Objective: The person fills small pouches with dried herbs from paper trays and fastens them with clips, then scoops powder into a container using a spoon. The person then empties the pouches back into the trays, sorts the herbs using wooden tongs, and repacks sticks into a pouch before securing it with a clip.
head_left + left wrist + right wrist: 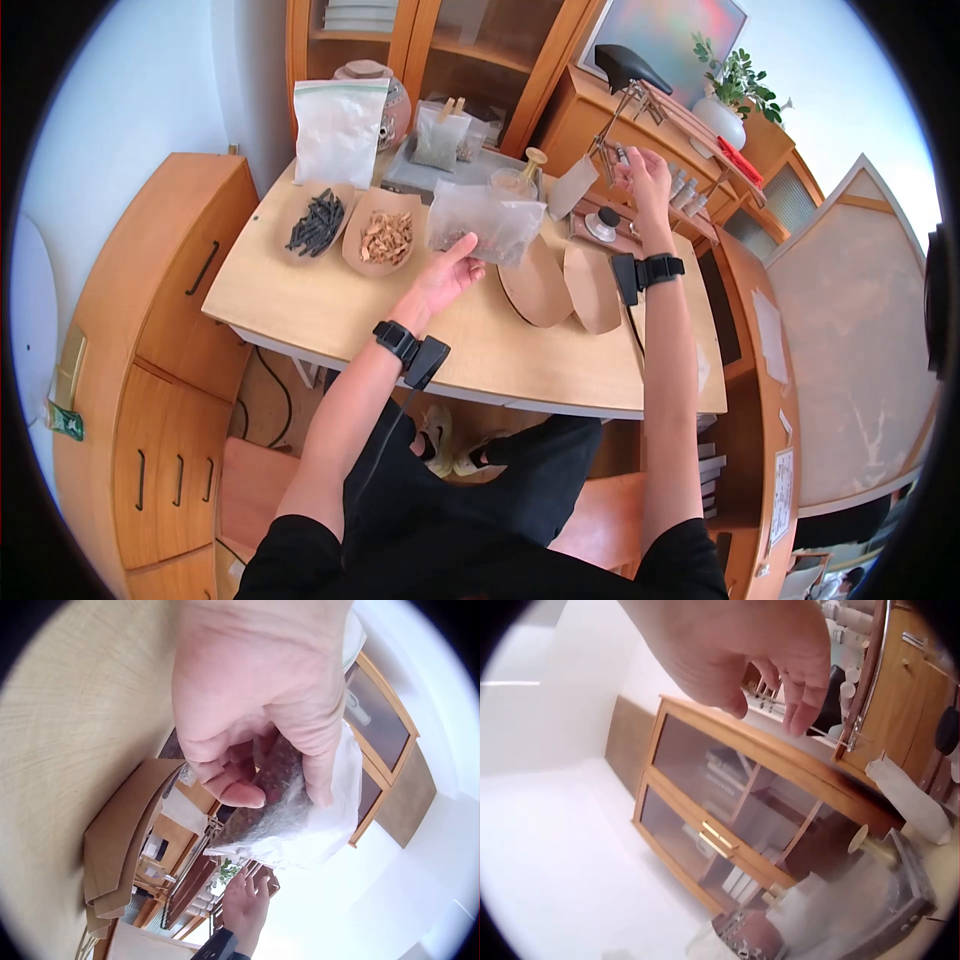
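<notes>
The left hand (255, 697) is pinching a plastic bag (289, 829) with dark contents. Beyond the bag, the right hand (246, 904) is hovering; beside it, brown paper trays (120, 832) are resting on the wooden tabletop (75, 705).

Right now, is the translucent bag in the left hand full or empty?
Partly filled: the translucent bag shows dark contents low down, with paler film above.

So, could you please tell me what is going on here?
A person's bare left hand holds a translucent plastic bag with dark contents over a pale wooden table. The bare right hand is raised, apparently holding nothing. On the left, two brown boat-shaped trays hold thin black sticks and tan chips respectively; two more trays lie right of these.
</notes>
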The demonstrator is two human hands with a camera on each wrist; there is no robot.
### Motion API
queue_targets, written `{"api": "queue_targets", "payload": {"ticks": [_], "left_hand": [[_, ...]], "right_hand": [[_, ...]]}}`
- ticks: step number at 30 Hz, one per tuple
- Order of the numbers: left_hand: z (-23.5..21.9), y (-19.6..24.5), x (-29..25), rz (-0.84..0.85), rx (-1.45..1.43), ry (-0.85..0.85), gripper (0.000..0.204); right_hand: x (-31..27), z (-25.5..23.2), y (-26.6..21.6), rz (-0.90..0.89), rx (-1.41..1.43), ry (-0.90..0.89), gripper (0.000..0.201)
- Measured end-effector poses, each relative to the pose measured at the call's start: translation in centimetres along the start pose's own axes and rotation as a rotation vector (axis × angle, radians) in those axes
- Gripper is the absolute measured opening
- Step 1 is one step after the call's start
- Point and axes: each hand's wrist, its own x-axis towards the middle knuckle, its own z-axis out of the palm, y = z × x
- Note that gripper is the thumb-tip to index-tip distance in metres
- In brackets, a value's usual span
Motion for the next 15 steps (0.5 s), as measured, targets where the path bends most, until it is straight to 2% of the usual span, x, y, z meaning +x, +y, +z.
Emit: {"api": "queue_targets", "payload": {"ticks": [2, 4, 8, 13, 15], "left_hand": [[0.1, 0.0, 0.0, 0.008, 0.0, -0.022, 0.021], [0.2, 0.0, -0.1, -0.006, -0.017, 0.032, 0.021], [0.2, 0.1, -0.2, 0.015, -0.029, 0.041, 0.02], [-0.7, -0.1, 0.1, 0.044, -0.008, -0.026, 0.025], [-0.4, -0.1, 0.1, 0.054, -0.014, -0.017, 0.026]], "right_hand": [[2.3, 0.3, 0.5, 0.036, 0.034, 0.001, 0.052], [4.3, 0.6, 0.9, 0.106, 0.039, -0.014, 0.062], [7.6, 1.6, 1.3, 0.192, 0.045, 0.022, 0.066], [9.9, 2.4, 1.9, 0.171, 0.176, -0.05, 0.059], [10.8, 2.7, 2.4, 0.097, 0.152, -0.043, 0.052]]}}
